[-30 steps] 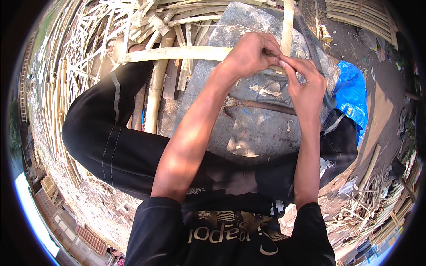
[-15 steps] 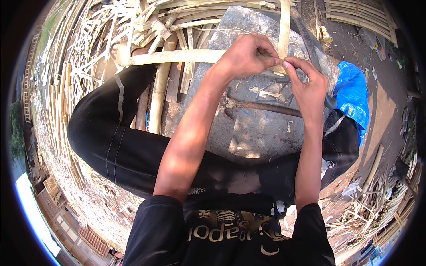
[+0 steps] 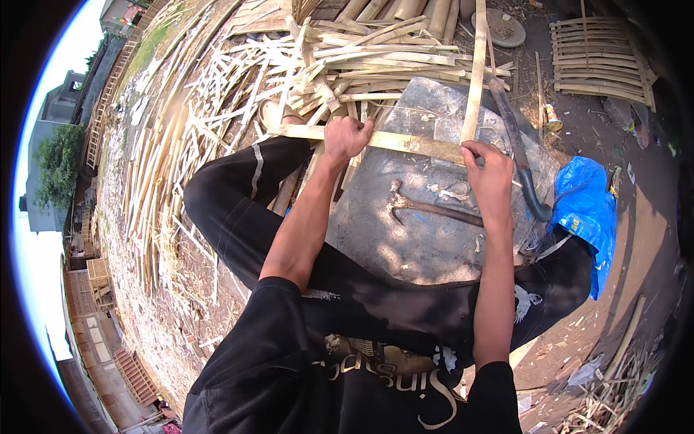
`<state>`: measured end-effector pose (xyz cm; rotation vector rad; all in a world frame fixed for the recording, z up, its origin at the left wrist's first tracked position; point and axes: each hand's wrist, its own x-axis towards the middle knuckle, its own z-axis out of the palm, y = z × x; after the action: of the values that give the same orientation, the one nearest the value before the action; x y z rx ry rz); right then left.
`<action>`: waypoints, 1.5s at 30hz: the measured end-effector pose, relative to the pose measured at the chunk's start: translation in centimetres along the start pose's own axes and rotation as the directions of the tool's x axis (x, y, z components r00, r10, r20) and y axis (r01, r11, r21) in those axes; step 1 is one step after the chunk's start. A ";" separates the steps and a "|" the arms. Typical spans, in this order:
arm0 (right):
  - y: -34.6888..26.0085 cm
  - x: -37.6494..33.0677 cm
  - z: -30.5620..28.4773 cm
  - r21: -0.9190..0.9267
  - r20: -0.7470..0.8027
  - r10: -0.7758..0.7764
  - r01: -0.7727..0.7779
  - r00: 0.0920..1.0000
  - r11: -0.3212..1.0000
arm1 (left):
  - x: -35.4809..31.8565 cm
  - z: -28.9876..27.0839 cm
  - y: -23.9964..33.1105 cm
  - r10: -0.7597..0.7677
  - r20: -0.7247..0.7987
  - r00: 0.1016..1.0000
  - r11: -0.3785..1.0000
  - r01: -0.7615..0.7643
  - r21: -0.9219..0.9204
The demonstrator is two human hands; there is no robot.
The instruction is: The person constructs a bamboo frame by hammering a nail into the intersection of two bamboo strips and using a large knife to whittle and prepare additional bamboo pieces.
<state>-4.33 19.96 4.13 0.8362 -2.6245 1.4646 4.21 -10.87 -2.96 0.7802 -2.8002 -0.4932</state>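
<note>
A flat bamboo strip point(image 3: 408, 142) runs crosswise over a grey slab point(image 3: 426, 249). Its right end meets a second bamboo strip point(image 3: 475, 79) that points away from me, forming a corner. My left hand point(image 3: 347, 137) is closed around the crosswise strip, left of its middle. At the corner, my right hand point(image 3: 489, 170) pinches the strips' joint between thumb and fingers; part of the joint is hidden. Below the strip, a claw hammer point(image 3: 437, 210) with a wooden handle lies on the slab. A long dark tool point(image 3: 522, 148) with a curved black handle rests right of my right hand.
Loose bamboo strips point(image 3: 405, 54) are heaped beyond the slab, with more along the left point(image 3: 148, 210). A slatted bamboo panel point(image 3: 600, 58) lies at the far right. Blue plastic sheeting point(image 3: 582, 199) covers part of my right leg. Scraps litter the lower right ground point(image 3: 614, 405).
My left hand has moved away from the corner, leftward along the crosswise strip, and now grips it. My right hand stays at the corner. The view has shifted, showing more of the far ground.
</note>
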 end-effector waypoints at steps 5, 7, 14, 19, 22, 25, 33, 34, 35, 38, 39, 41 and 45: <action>0.6 0.7 -0.5 0.070 0.011 0.066 -0.067 0.998 0.995 | 0.0 -2.8 2.1 0.044 -0.001 0.999 0.994 -0.044 0.102; 0.8 0.3 -0.5 0.064 0.011 0.046 -0.046 0.999 0.997 | 0.3 -3.2 2.1 0.053 -0.005 0.999 0.989 -0.052 0.137; 1.6 0.0 -0.8 0.142 -0.032 0.081 -0.076 0.996 0.987 | 0.8 -2.9 2.9 0.079 0.013 0.997 0.985 -0.080 0.155; 2.1 0.8 -0.7 0.107 -0.065 0.071 -0.064 0.995 0.992 | 1.8 -1.6 3.0 0.097 0.042 0.994 0.987 -0.102 0.128; 1.8 0.7 -0.1 0.068 -0.079 0.022 -0.017 0.997 0.998 | 2.2 -1.0 1.9 0.076 0.077 0.994 0.995 -0.080 0.058; 1.2 0.1 0.3 0.114 -0.148 -0.017 0.034 0.989 0.993 | 2.6 -0.6 1.7 0.055 0.116 0.992 0.997 -0.061 0.049; 1.3 -0.1 -1.2 0.026 -0.182 0.012 -0.008 0.983 1.000 | 3.4 0.0 4.0 -0.042 0.149 0.988 0.997 0.050 -0.054; 1.3 -0.3 -1.0 0.021 -0.154 0.030 -0.027 0.988 0.999 | 3.2 0.0 3.7 -0.050 0.174 0.983 0.998 0.058 -0.039; 1.2 -0.2 -0.6 0.007 -0.141 0.033 -0.032 0.989 0.999 | 3.0 -0.3 3.4 -0.050 0.165 0.985 0.998 0.056 -0.032; 0.3 -0.5 0.1 -0.036 -0.088 0.086 -0.089 0.992 0.995 | 2.3 -0.5 2.1 -0.053 0.108 0.993 0.998 0.057 -0.038; 0.3 -0.7 0.5 0.010 -0.095 0.131 -0.131 0.987 0.991 | 2.2 -0.2 1.5 -0.060 0.115 0.992 0.998 0.062 -0.018; 1.4 -1.2 1.0 0.139 -0.071 0.233 -0.221 0.970 0.965 | 2.3 -0.4 1.5 -0.066 0.117 0.991 0.997 0.069 -0.021; 1.7 -1.9 2.4 0.487 -0.076 0.382 -0.300 0.921 0.820 | 2.5 -0.4 1.2 -0.074 0.134 0.988 0.997 0.077 -0.015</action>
<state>-2.97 19.56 0.96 0.2169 -2.4075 2.2090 1.66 -11.33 -1.93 0.8826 -2.8914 -0.6067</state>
